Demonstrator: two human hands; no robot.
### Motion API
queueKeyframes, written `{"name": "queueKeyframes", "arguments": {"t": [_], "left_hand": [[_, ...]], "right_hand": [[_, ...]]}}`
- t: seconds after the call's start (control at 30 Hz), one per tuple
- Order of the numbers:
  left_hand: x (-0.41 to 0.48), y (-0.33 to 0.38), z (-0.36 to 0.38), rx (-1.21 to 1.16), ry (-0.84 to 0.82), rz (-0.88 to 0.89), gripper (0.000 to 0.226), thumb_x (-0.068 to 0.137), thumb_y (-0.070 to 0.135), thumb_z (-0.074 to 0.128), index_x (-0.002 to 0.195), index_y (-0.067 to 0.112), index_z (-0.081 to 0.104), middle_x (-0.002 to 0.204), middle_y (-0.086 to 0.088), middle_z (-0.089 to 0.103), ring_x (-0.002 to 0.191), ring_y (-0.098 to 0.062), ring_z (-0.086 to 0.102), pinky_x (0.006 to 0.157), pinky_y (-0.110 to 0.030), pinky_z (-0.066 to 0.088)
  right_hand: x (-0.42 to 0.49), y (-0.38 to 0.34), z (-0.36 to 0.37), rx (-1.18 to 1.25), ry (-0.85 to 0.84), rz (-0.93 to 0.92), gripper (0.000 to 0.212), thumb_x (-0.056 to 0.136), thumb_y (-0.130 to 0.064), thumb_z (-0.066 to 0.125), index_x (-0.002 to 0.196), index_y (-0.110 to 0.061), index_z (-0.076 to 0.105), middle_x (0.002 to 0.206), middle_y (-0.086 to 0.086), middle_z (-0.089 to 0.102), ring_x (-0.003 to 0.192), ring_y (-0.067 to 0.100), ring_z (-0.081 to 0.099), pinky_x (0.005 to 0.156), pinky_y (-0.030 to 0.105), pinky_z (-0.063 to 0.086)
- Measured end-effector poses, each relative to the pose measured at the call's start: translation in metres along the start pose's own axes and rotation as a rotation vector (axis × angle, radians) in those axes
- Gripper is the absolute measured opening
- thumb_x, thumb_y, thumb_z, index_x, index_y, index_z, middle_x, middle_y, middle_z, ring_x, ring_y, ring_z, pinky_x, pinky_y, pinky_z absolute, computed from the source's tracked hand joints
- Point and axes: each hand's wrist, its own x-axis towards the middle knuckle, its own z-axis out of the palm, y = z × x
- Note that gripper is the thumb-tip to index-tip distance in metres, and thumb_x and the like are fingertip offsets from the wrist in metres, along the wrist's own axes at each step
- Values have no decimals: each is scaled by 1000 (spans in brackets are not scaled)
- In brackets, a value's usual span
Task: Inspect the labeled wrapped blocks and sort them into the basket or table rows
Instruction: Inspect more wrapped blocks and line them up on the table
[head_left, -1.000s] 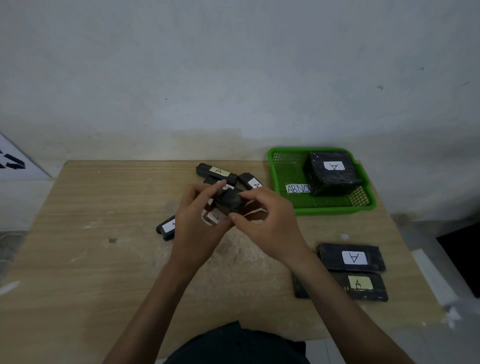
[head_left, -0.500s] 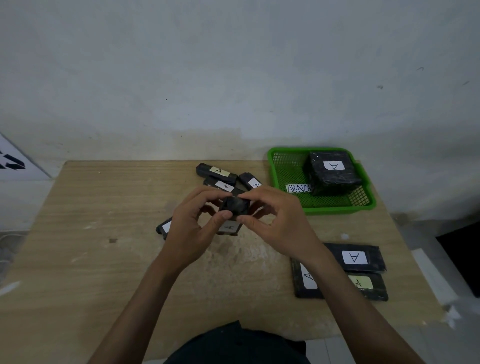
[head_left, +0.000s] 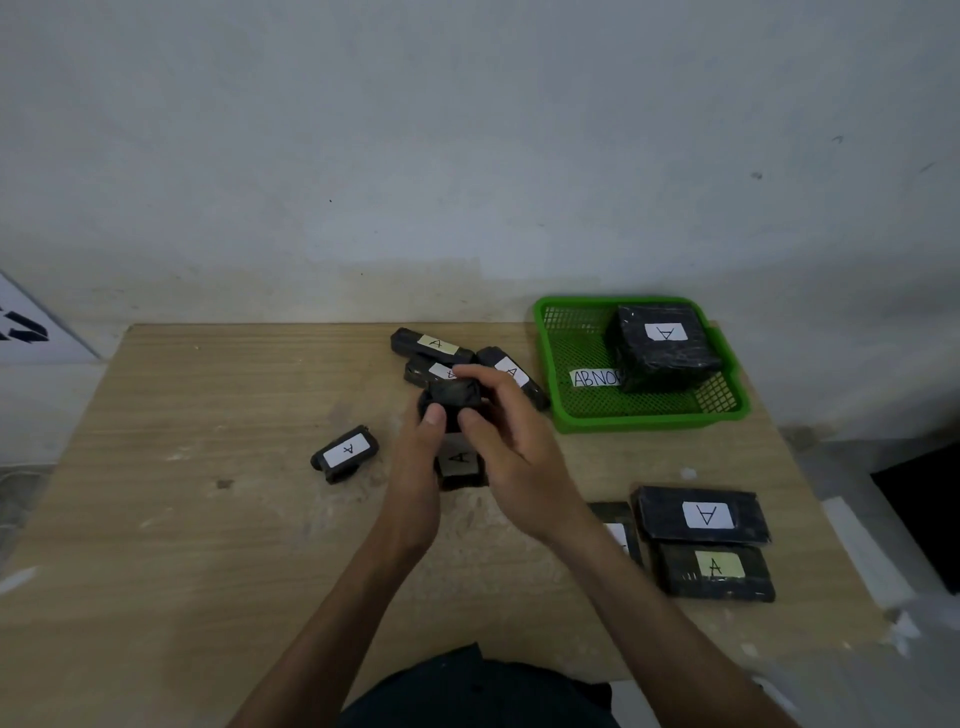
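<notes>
Inspection step. Both hands hold one small black wrapped block (head_left: 456, 393) just above the table (head_left: 208, 519), in front of the unsorted pile (head_left: 431, 345). The left hand (head_left: 418, 457) pinches it from below, thumb on the near face. The right hand (head_left: 514, 452) curls its fingers over the top, thumb beside the left thumb. The held block's label is not visible. A second block (head_left: 460, 462) lies under the hands, and a stray block (head_left: 345, 453) sits off to the left. The green basket (head_left: 644, 418), tagged ABNO…, holds a big block (head_left: 665, 343). The row (head_left: 701, 514) of sorted ones lies near the right edge. Next move probably calls for turning the block to find the label and check the wrap, then choosing basket or row. Both are to the right, so a right-hand carry looks natural.
</notes>
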Motion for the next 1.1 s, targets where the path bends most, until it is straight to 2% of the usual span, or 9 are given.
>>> {"name": "queueKeyframes", "arguments": {"t": [0.1,0.17,0.3,0.53,0.67,0.77,0.87,0.97,1.1], "left_hand": [[-2,1,13,-57,152,29,52,80,51,42,107,9,57,93,0,65,90,-14,62,75,-28,50],[0,-2,12,-51,222,25,42,78,50,43,91,14,59,84,-4,59,83,-20,55,73,-39,44],[7,-5,5,-25,235,-1,20,73,41,44,71,24,54,72,-3,48,74,-25,42,70,-47,36],[9,-5,2,0,179,17,24,72,41,43,77,22,57,70,7,57,72,-14,51,66,-35,42],[3,-13,2,145,-12,-142,20,83,33,45,99,21,51,94,2,60,86,-8,59,67,-25,48],[-5,-31,-4,339,-145,-215,31,91,9,53,111,27,39,111,2,51,100,-9,56,70,-18,49],[-9,-52,-13,633,-246,-279,34,88,8,58,115,21,41,107,1,52,89,-10,56,61,-12,46],[-12,-70,-21,713,-292,-338,23,90,15,60,109,22,49,97,6,56,77,-6,57,57,-12,43],[-8,-96,-18,664,-214,-413,27,87,17,65,112,23,54,103,4,58,89,-10,59,73,-22,48]], "right_hand": [[-8,-3,19,247,52,76,22,91,-21,42,109,-16,54,98,-1,64,86,7,63,73,20,50],[-8,-6,30,268,117,58,14,96,-15,40,101,-15,54,90,-2,63,80,4,63,68,17,49],[-7,-10,40,183,182,10,24,97,1,35,93,-15,51,82,-4,59,71,-3,59,64,13,48],[-4,-5,40,205,191,8,24,98,2,32,93,-12,51,82,-2,58,70,-4,58,64,11,47],[3,16,23,248,328,140,22,98,0,34,93,-13,52,84,0,56,69,-5,55,63,10,44],[1,41,5,319,441,290,22,98,-8,38,91,-20,55,90,5,59,82,11,57,69,23,47],[-6,61,-13,388,538,347,23,100,-10,39,92,-22,57,91,7,63,85,17,58,76,31,46],[-15,75,-38,202,543,372,22,101,-12,40,95,-25,58,90,1,65,87,14,60,77,27,49],[-25,102,-79,-173,354,509,18,97,-16,50,103,-25,64,103,-5,62,103,16,59,90,32,50]]}}
